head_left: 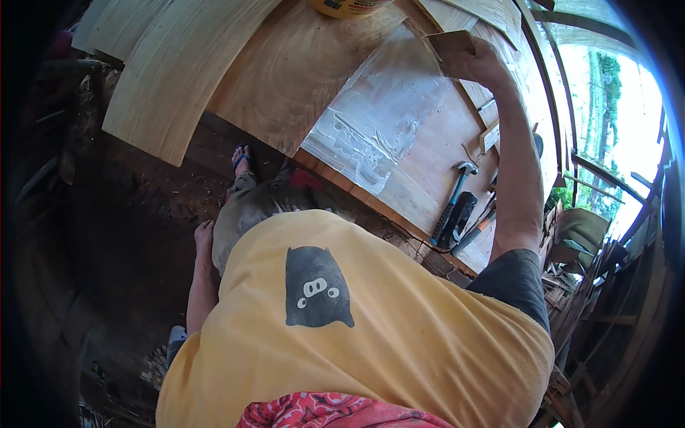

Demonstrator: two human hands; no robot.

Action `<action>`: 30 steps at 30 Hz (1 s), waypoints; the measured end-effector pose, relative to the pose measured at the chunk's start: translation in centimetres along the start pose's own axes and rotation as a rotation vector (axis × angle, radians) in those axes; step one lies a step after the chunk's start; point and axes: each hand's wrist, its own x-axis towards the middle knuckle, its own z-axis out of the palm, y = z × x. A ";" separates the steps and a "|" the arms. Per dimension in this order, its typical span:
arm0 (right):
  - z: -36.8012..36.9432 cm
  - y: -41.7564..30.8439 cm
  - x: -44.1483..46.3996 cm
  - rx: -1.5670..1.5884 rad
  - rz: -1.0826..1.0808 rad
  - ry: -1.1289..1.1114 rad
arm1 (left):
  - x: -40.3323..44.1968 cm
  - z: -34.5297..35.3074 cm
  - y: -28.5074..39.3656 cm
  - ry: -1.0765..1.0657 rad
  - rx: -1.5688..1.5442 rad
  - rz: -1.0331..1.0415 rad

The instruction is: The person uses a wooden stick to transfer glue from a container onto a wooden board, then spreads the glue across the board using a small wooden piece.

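My right hand [486, 68] is closed on a flat brown spreader [451, 44] at the far right part of a wooden board. Beneath and left of it, a wet white layer of what looks like glue [378, 118] covers part of the board, thick and ridged near the front edge and thinner toward the right. My left hand [205, 230] hangs low beside my leg, away from the board; its fingers are too small and foreshortened to read. A yellow tub [349, 6], cut off by the top of the view, stands on the bare wood [292, 71].
A claw hammer [457, 189], a black-bodied tool [457, 220] and an orange-handled tool [478, 230] lie near the board's right front. Curved thin wood sheets [178, 64] overhang at left. Scrap wood [571, 285] is piled at right.
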 end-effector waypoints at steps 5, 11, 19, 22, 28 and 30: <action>-0.6 -4.0 0.8 0.050 0.093 0.032 | 1.6 0.8 -1.9 -0.047 -0.033 -0.055; -0.6 -7.3 1.7 0.077 0.012 0.033 | 0.4 -0.8 0.8 0.000 -0.071 -0.004; -1.4 -2.7 3.1 0.004 -0.081 -0.057 | 1.4 -0.3 1.1 -0.014 -0.016 0.015; -1.1 2.8 2.2 0.112 -0.168 -0.111 | 1.1 0.1 1.6 -0.019 0.003 0.006; -1.4 1.3 -2.0 0.097 -0.050 -0.034 | 2.0 0.9 0.1 -0.050 0.000 -0.006; -1.0 1.5 -1.8 0.118 -0.048 0.012 | 2.4 0.8 0.4 -0.080 0.028 -0.001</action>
